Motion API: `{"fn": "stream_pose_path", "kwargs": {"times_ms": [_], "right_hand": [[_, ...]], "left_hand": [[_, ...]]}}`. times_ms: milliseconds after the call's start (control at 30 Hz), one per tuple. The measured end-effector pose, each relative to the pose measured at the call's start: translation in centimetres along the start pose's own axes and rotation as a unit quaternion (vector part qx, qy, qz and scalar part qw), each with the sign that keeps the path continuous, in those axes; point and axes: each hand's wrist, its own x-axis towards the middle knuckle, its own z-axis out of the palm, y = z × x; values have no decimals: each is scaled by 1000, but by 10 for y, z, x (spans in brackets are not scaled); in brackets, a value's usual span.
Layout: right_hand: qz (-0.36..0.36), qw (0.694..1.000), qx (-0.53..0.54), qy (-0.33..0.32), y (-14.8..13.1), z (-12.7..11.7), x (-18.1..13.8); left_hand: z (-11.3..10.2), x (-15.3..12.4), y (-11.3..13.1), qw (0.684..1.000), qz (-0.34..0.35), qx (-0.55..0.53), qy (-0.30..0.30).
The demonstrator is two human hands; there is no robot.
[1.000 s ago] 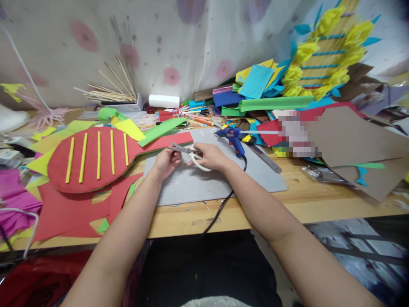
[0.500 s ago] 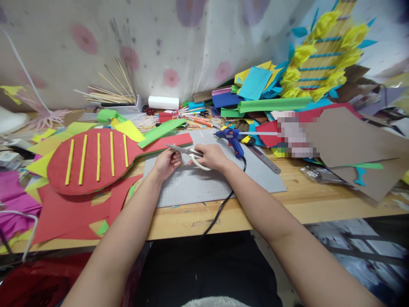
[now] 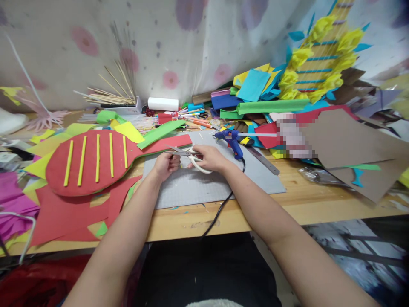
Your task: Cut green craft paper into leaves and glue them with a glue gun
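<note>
A pair of scissors point(image 3: 200, 164) with white handles is in my right hand point(image 3: 212, 157), its blades parted and pointing left. The blades reach over my left hand point(image 3: 168, 164), whose fingers are curled closed; what they hold, if anything, is too small to make out. Both hands are above the grey cutting mat point(image 3: 191, 187). Just behind them lies the handle of a red paddle-shaped piece point(image 3: 89, 157) with a green edge, its round part bearing several yellow strips point(image 3: 97, 157) side by side.
A blue glue gun point(image 3: 231, 140) rests right of my hands, its black cord point(image 3: 220, 209) running over the table's front edge. Beside it lies a metal ruler point(image 3: 263, 160). Red sheets point(image 3: 64, 213) lie front left, brown sheets point(image 3: 345, 140) right. A yellow-flowered guitar shape point(image 3: 316, 64) leans behind.
The scissors' blades have parted wider and my right hand's fingers have spread in the handles. My left hand has stayed nearly in place. The whole view has shifted slightly.
</note>
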Motion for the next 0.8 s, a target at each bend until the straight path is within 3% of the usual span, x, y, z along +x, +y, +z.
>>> {"fn": "stream_pose_path", "kwargs": {"times_ms": [400, 633, 800], "right_hand": [[61, 998, -29, 0, -1, -7, -2], [-15, 1000, -2, -3, 2, -2, -1], [-20, 1000, -2, -11, -2, 0, 0]], "left_hand": [[-5, -5, 8, 996, -28, 89, 1], [-11, -4, 8, 993, -11, 113, -17], [-11, -5, 9, 991, -21, 129, -24]]}}
